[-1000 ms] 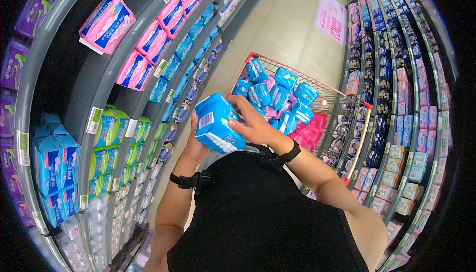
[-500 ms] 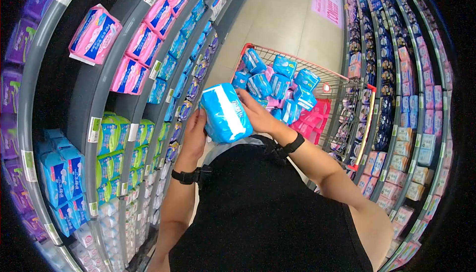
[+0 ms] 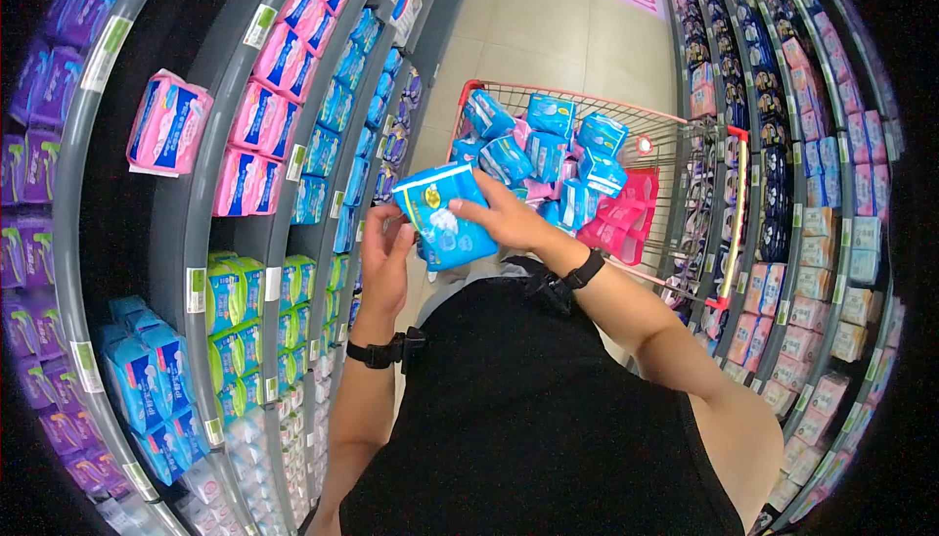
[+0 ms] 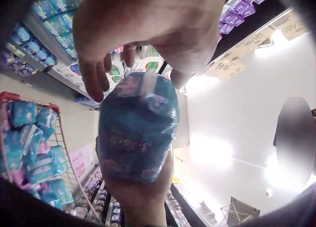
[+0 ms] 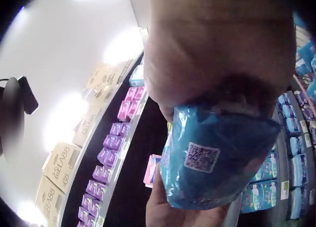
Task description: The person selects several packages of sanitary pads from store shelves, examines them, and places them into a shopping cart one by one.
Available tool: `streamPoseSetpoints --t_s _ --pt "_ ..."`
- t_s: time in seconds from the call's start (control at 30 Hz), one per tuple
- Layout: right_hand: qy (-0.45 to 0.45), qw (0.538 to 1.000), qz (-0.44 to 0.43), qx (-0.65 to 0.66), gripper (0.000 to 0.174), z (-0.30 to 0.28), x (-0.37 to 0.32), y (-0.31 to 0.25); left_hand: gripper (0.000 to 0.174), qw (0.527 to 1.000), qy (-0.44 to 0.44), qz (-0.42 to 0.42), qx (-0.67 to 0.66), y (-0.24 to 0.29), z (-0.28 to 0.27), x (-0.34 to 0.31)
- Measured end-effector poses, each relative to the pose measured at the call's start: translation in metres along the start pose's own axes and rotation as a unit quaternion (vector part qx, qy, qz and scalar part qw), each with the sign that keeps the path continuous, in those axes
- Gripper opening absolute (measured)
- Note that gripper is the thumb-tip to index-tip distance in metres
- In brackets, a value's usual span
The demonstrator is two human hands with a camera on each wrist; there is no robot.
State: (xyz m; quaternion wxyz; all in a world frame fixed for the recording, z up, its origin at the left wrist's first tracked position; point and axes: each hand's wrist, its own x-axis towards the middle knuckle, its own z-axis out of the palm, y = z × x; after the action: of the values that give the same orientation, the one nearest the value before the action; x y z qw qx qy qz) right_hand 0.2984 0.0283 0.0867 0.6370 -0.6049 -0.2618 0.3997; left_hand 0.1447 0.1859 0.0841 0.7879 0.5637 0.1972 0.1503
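Head view, middle: our right hand [image 3: 510, 217] grips the blue pack [image 3: 452, 239]; our left hand [image 3: 383, 270] is open beside it. We should squeeze softly.

Plump, glossy blue plastic package [image 3: 447, 233] is resting tilted in the right hand [image 3: 511, 215], printed face showing upward beneath the thumb [image 3: 469, 211].

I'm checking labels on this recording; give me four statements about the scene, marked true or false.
1. The right hand holds a blue package. True.
2. The shopping cart contains only green packages. False: blue ones lie in it.
3. A pink package stands apart on a shelf at the left. True.
4. Both of the person's wrists are bare. False: each has a black band.
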Motion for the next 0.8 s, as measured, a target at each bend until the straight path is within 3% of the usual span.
streamPoseSetpoints --t_s 0.07,0.17,0.2,0.3,0.43,0.6,0.8 --pt "-0.015 0.991 0.046 0.128 0.043 -0.006 -0.004 -0.002 0.029 0.998 0.031 -0.026 -0.039 0.008 0.013 0.000" --pt "-0.050 0.979 0.067 0.185 0.043 -0.018 -0.013 -0.006 0.035 0.994 -0.012 -0.106 -0.001 -0.006 0.020 0.004" --pt "-0.063 0.990 0.046 0.119 0.045 -0.021 -0.016 -0.008 0.038 0.988 0.000 -0.150 -0.027 -0.011 0.025 0.002" --pt "-0.050 0.999 -0.008 0.013 0.047 -0.038 -0.016 0.011 0.044 0.991 -0.022 -0.132 0.029 -0.014 0.041 0.006" --pt "0.101 0.991 -0.044 -0.078 0.050 -0.062 -0.028 0.023 0.038 0.986 -0.044 -0.144 0.078 -0.009 0.064 0.019" --pt "0.121 0.984 -0.056 -0.117 0.098 -0.102 -0.056 0.021 0.030 0.969 -0.115 -0.168 0.139 -0.018 0.113 0.028" --pt "0.212 0.973 -0.033 -0.090 0.094 -0.158 -0.085 0.038 0.031 0.955 -0.196 -0.119 0.189 -0.031 0.165 0.033"
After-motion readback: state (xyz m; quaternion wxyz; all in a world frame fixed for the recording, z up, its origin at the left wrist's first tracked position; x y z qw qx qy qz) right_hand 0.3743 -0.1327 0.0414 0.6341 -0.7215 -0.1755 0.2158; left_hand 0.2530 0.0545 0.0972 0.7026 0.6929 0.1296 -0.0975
